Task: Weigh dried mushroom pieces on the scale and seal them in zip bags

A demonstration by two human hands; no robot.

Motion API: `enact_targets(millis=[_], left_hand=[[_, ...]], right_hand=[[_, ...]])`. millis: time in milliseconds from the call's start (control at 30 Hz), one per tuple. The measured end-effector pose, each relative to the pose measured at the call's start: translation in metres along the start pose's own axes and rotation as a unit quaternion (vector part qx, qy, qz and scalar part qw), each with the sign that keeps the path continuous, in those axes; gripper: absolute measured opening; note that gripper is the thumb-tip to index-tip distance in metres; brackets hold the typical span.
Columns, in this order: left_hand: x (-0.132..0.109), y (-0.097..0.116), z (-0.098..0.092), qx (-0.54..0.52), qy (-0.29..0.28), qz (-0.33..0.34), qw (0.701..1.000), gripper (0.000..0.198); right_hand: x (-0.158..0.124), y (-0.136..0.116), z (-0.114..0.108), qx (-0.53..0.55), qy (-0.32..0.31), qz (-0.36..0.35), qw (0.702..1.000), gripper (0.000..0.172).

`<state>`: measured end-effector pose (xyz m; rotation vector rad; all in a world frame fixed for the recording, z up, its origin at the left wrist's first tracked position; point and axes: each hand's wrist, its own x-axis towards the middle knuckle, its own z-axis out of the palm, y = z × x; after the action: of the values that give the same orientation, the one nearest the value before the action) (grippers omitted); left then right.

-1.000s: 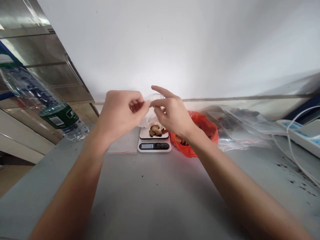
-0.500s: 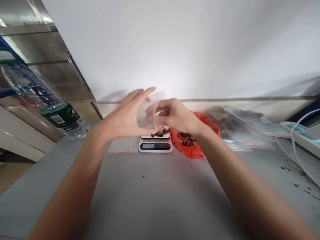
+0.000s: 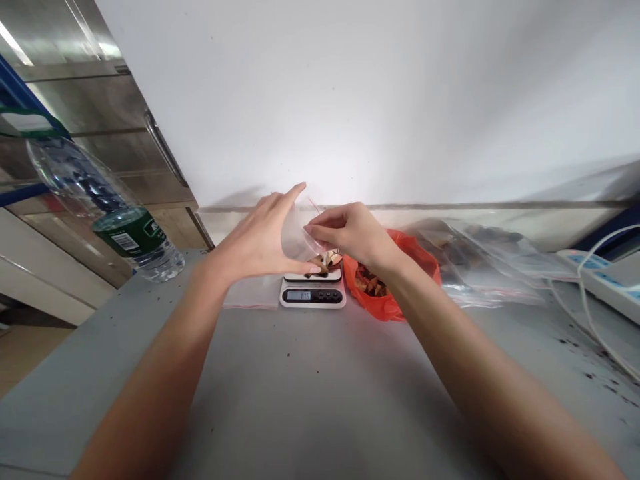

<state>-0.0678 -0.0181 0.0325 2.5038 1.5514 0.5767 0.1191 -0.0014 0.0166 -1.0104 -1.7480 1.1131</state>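
Counter (image 3: 280, 400) grey, its back edge along a white wall (image 3: 350, 120). Clear bag (image 3: 294, 233) held up above the scale (image 3: 314, 297), which sits near the middle of that back edge. Left hand (image 3: 255, 243): grip spread wide, thumb low and fingers high, the bag between them; whether every finger touches the film, cannot tell. Right hand (image 3: 357, 233): thumb and fingertips pressed together, pinching the bag's right side. Brown dried slices (image 3: 330, 259) on the scale's platform, partly hidden by the left thumb; display lit, digits look like 116, decimal point not readable. Flat zip bag (image 3: 250, 297) just left of the scale, its reddish seal line toward the front edge. Red plastic bag (image 3: 426, 257) just right of the scale, open at the top, more brown pieces (image 3: 370, 287) inside, right forearm crossing over it. Farther right along the back edge, a heap of clear bags (image 3: 475, 257), some with dark contents; then a white device (image 3: 613, 277) and a white cable (image 3: 584, 300) toward the right edge. Bottle (image 3: 133, 233), green label, near the far left corner.
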Motion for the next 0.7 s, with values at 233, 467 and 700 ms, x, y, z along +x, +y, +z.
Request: enact_targets(millis=[233, 467, 700], left_hand=[[0.003, -0.004, -0.003, 0.007, 0.032, -0.017, 0.999, 0.072], [0.001, -0.02, -0.016, 0.071, -0.052, -0.098, 0.991, 0.095], [-0.002, -0.039, -0.016, 0.062, -0.157, -0.131, 0.977, 0.105]], right_hand=[[0.002, -0.008, -0.005, -0.043, 0.072, 0.097, 0.992, 0.016], [0.003, 0.007, -0.015, -0.302, -0.002, 0.158, 0.94, 0.027], [0.007, 0.01, 0.009, -0.364, -0.085, 0.173, 0.911, 0.068]])
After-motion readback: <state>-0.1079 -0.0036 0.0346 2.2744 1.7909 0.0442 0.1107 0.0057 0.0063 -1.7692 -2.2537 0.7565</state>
